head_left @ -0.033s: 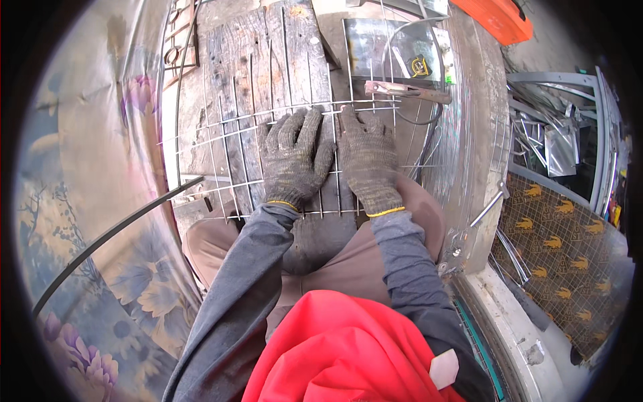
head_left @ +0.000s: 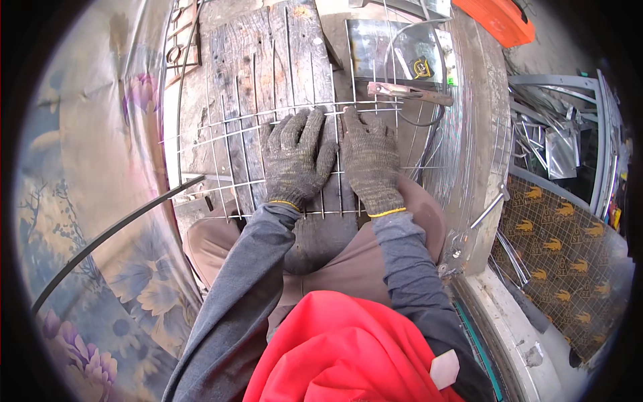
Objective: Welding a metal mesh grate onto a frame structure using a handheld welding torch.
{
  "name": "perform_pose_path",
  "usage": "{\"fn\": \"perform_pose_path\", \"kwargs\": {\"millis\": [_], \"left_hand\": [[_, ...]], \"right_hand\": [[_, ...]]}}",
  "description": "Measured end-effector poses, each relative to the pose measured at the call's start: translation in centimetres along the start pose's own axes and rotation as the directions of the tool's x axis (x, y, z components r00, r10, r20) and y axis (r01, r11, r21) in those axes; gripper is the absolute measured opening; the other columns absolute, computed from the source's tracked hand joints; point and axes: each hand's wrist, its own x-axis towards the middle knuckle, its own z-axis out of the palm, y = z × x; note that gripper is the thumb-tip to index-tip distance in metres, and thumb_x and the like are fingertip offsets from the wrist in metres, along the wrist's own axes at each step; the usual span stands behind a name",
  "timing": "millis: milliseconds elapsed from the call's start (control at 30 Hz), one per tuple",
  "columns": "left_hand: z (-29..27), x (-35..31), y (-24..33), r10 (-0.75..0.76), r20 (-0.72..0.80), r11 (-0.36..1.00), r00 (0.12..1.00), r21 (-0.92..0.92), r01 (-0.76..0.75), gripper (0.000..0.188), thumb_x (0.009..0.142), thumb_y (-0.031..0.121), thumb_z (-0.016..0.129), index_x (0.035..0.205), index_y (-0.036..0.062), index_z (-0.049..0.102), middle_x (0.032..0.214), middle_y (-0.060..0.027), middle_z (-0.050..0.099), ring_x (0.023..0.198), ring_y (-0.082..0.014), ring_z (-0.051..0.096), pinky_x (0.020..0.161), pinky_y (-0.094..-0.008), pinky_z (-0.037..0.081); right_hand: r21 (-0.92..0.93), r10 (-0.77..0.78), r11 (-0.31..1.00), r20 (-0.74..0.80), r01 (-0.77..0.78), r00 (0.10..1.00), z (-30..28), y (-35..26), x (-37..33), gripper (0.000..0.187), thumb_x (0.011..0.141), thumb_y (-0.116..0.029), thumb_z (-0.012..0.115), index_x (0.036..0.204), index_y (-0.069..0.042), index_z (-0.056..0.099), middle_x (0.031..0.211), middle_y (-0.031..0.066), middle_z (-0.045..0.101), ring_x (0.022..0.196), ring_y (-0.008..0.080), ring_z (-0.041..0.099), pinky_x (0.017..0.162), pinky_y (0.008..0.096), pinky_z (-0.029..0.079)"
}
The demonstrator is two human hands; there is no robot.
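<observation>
Fingers (head_left: 291, 131), L+R, atop wire grid (head_left: 339, 173), tips nr upper x-bar (head_left: 388, 102)

Left hand (head_left: 299, 157), right hand (head_left: 370, 159) gloved, on wire grid (head_left: 339, 173); plank (head_left: 263, 74) beneath.

1. Yellow-black tape measure (head_left: 420, 68): beyond right grip (head_left: 372, 155), toward right, on metal sheet (head_left: 368, 52).
2. Orange object (head_left: 499, 23): far beyond right grip, to the right.
3. Grey metal frame (head_left: 556, 81), shiny scraps (head_left: 561, 154) beside it: well right of right grip.
4. Brown patterned board (head_left: 556, 258): right of right grip, lower down.
5. Floral sheet (head_left: 87, 167): left of left grip (head_left: 295, 157).
</observation>
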Motion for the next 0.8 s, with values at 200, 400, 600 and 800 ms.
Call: {"fn": "perform_pose_path", "kwargs": {"millis": [200,400,600,800], "left_hand": [[0.1,0.2,-0.3,-0.017,-0.008,0.999,1.000,-0.046,0.016,0.059,0.090,0.036,0.071,0.143,0.0132,0.059,0.133,-0.0187,0.061,0.126,-0.0409,0.055,0.112,-0.0596,0.035],[0.3,0.0,-0.2,-0.029,-0.053,0.998,0.998,-0.059,0.025,0.056,0.089,0.036,0.072,0.139,0.0122,0.062,0.133,-0.0177,0.060,0.128,-0.0407,0.053,0.113,-0.0603,0.033],[0.1,0.2,0.0,-0.033,-0.039,0.999,0.999,-0.029,0.032,0.055,0.089,0.035,0.071,0.138,0.0127,0.062,0.136,-0.0168,0.058,0.132,-0.0411,0.049,0.113,-0.0603,0.033],[0.4,0.1,-0.2,-0.039,0.038,0.998,0.999,-0.046,0.041,0.061,0.092,0.038,0.068,0.147,0.0158,0.055,0.145,-0.0204,0.052,0.138,-0.0438,0.044,0.118,-0.0608,0.027]], "right_hand": [[-0.011,-0.107,0.994,-0.133,0.106,0.985,1.2,1.3,-0.1,0.050,0.094,-0.022,0.064,0.142,-0.012,0.055,0.126,0.0162,0.061,0.115,0.0365,0.059,0.099,0.0507,0.048],[-0.025,-0.073,0.997,-0.118,0.070,0.990,1.6,1.7,-0.1,0.053,0.094,-0.025,0.065,0.144,-0.011,0.053,0.126,0.0159,0.059,0.113,0.0357,0.060,0.097,0.0510,0.047],[-0.037,-0.097,0.995,-0.137,0.093,0.986,1.6,1.8,0.1,0.056,0.095,-0.027,0.065,0.147,-0.011,0.051,0.125,0.0174,0.059,0.112,0.0361,0.060,0.096,0.0517,0.046],[-0.012,-0.018,1.000,-0.082,0.017,0.996,1.5,1.6,0.0,0.054,0.096,-0.028,0.063,0.146,-0.012,0.053,0.128,0.0166,0.060,0.115,0.0366,0.060,0.100,0.0520,0.048]]}}
